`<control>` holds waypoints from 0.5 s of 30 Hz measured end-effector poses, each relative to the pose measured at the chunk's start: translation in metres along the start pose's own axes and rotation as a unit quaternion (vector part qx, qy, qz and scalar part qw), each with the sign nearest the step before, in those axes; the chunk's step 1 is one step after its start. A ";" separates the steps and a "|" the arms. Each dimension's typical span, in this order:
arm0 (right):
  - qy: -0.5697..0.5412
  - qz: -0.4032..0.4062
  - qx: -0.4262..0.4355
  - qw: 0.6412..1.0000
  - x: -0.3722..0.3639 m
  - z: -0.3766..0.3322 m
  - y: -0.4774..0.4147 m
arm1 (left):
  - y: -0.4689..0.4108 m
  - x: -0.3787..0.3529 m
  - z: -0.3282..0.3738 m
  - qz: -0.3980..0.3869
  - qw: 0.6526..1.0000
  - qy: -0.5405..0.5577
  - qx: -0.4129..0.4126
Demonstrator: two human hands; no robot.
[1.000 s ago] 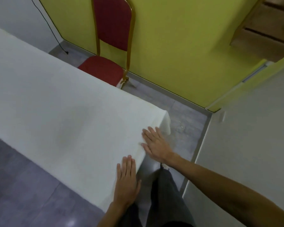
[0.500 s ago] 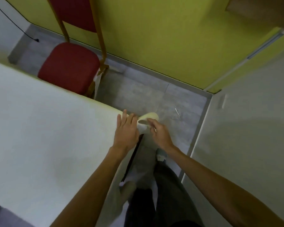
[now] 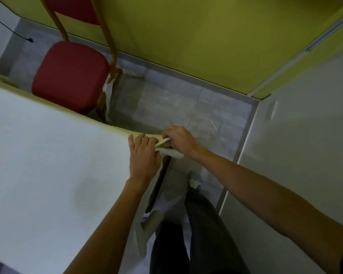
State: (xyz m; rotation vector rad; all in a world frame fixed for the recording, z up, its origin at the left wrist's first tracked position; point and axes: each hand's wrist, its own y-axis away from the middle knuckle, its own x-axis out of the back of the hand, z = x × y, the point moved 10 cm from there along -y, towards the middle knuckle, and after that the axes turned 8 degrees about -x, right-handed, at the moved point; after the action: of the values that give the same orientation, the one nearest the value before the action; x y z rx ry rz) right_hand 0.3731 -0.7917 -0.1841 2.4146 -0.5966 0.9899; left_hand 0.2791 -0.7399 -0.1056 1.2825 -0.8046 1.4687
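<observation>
Right hand [image 3: 179,139] has closed in over the corner since half a second ago, and the lifted fold of cloth now lies lower and flatter. Hands are close together at the table's far corner; cannot tell whether the fingertips touch. Left hand [image 3: 144,158]: fingers straight, pressed flat on the tablecloth [image 3: 48,155] right at the corner. Right hand: fingers curled, pinching the corner flap [image 3: 171,154], which is folded just off the tabletop. Cloth is white, spread over the table and hanging down the near side. Dark table edge [image 3: 158,186] shows under the raised hem. Below are dark trousers [image 3: 202,234] and one shoe [image 3: 194,181] on the grey tiled floor [image 3: 166,99]. Red chair [image 3: 67,76] stands beyond the table, by the yellow-green wall [image 3: 186,36].
</observation>
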 end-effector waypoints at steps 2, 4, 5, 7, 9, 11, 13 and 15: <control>0.010 -0.020 0.028 0.999 0.010 -0.001 0.000 | 0.000 0.001 0.001 -0.001 1.000 0.002 0.001; 0.016 -0.050 0.053 0.997 0.018 -0.001 0.002 | 0.000 0.003 0.001 -0.001 1.000 0.008 0.006; 0.026 -0.070 0.062 0.995 0.019 -0.001 0.004 | 0.001 0.004 0.001 0.000 1.000 0.009 0.006; 0.039 -0.090 0.070 0.993 0.017 0.002 0.008 | 0.000 0.006 0.002 0.008 1.000 0.009 0.002; 0.041 -0.086 0.048 0.994 0.010 0.008 0.009 | 0.000 0.006 0.003 0.010 1.000 0.013 0.004; 0.046 -0.068 0.025 0.996 0.002 0.012 0.009 | -0.001 0.005 0.003 0.012 1.000 0.017 0.006; 0.049 -0.054 0.006 0.997 -0.007 0.017 0.010 | -0.001 0.006 0.004 0.021 1.000 0.016 0.003; 0.042 -0.048 -0.036 0.997 -0.014 0.031 0.013 | -0.001 0.008 0.004 0.032 0.999 0.018 0.002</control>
State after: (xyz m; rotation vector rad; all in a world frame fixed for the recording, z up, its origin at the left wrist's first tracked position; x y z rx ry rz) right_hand 0.3739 -0.8165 -0.2108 2.3032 -0.4746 1.0066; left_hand 0.2821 -0.7417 -0.0971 1.2400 -0.8270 1.5401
